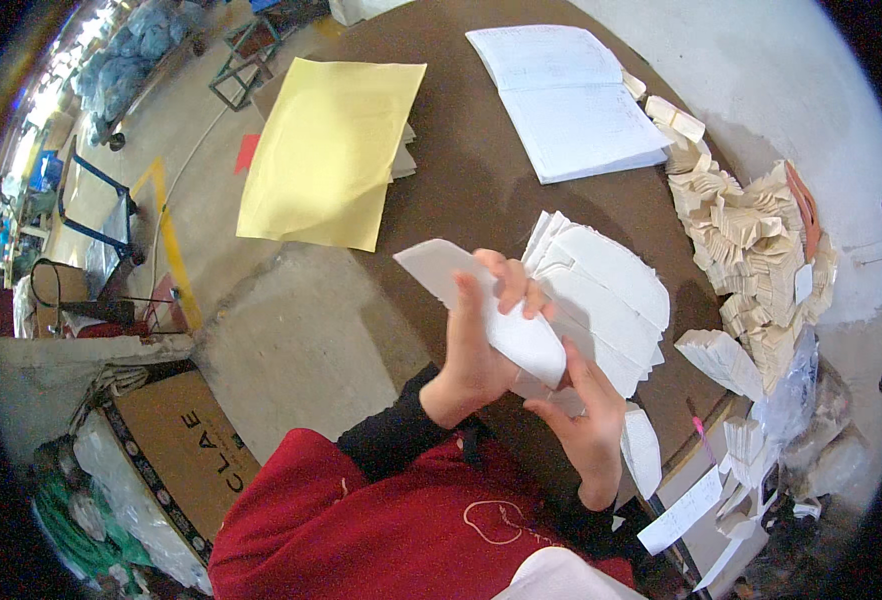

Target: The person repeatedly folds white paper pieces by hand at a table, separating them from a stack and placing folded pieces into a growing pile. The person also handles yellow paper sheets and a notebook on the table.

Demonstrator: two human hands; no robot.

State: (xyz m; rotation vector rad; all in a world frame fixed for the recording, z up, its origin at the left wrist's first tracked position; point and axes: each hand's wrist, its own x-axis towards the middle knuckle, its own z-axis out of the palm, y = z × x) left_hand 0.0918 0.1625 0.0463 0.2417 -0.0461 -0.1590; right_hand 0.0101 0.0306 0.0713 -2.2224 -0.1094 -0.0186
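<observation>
Your left grip clasps the white piece; your right grip is at its near end, closure unclear. It should be light, flexible, easily creased: hold it by the long edges.

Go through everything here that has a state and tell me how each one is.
White piece: held up, left hand gripping, right hand at its lower end
Notebook: lying open
Yellow sheet: unfolded
White pile: fanned, overlapping
Cream bundles: heaped together
Cardboard box: open or shut unclear
</observation>
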